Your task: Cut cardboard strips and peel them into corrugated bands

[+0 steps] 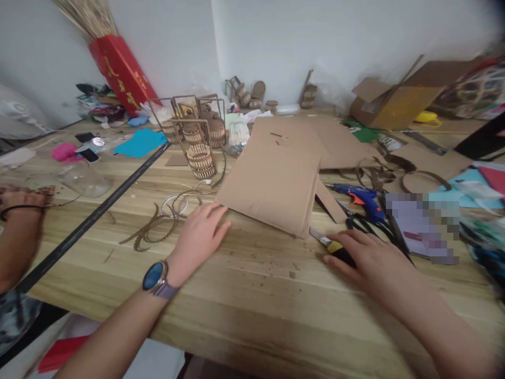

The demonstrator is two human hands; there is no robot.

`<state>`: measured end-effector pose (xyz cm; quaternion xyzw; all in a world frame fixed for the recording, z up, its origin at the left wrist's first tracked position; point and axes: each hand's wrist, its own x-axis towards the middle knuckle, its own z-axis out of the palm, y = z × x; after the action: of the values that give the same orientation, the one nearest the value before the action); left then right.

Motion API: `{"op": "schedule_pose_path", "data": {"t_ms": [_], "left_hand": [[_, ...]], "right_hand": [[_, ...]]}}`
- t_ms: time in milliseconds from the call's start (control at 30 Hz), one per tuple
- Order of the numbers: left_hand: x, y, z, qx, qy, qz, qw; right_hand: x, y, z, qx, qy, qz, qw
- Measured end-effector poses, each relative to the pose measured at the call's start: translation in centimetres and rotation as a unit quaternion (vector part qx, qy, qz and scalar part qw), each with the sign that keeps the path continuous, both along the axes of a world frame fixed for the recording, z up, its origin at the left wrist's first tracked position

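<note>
My left hand (201,231) lies on the wooden table, fingers stretched out. Its fingertips are at the near left corner of a flat cardboard sheet (272,179), and whether they touch it I cannot tell. On that wrist is a watch (153,276). My right hand (365,258) has thumb and fingers around a yellow and black utility knife (335,247), low over the table. The knife's blade points at the sheet's near right corner. My palm hides most of the handle. Beside this hand lie black-handled scissors (361,223) and a blue glue gun (363,200).
Small slatted baskets with tall handles (200,160) stand behind my left hand, with curled brown strips (158,226) nearer. A pixelated phone-like object (420,226) lies at right. Another person's hand (23,197) works at far left, near a clear jar (87,181). An open cardboard box (398,105) stands behind.
</note>
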<state>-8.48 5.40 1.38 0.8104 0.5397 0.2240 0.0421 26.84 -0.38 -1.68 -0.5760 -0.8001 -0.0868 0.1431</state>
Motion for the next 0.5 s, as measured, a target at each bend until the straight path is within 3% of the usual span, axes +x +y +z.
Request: {"op": "schedule_pose_path", "data": {"t_ms": [67, 267, 400, 500], "left_hand": [[-0.4, 2.1, -0.2, -0.063, -0.115, 0.068, 0.989], [-0.7, 7.6, -1.1, -0.172, -0.221, 0.144, 0.949], [0.0, 8.0, -0.8, -0.265, -0.306, 0.125, 0.906], [0.4, 7.2, 0.0, -0.327, -0.375, 0.108, 0.861]], "right_hand": [[1.1, -0.8, -0.7, -0.005, -0.028, -0.02, 0.999], [2.2, -2.2, -1.7, 0.006, -0.083, -0.085, 0.993], [3.6, -2.7, -1.6, 0.01, -0.078, -0.103, 0.992], [4.8, -2.5, -0.5, -0.03, -0.053, -0.102, 0.993]]}}
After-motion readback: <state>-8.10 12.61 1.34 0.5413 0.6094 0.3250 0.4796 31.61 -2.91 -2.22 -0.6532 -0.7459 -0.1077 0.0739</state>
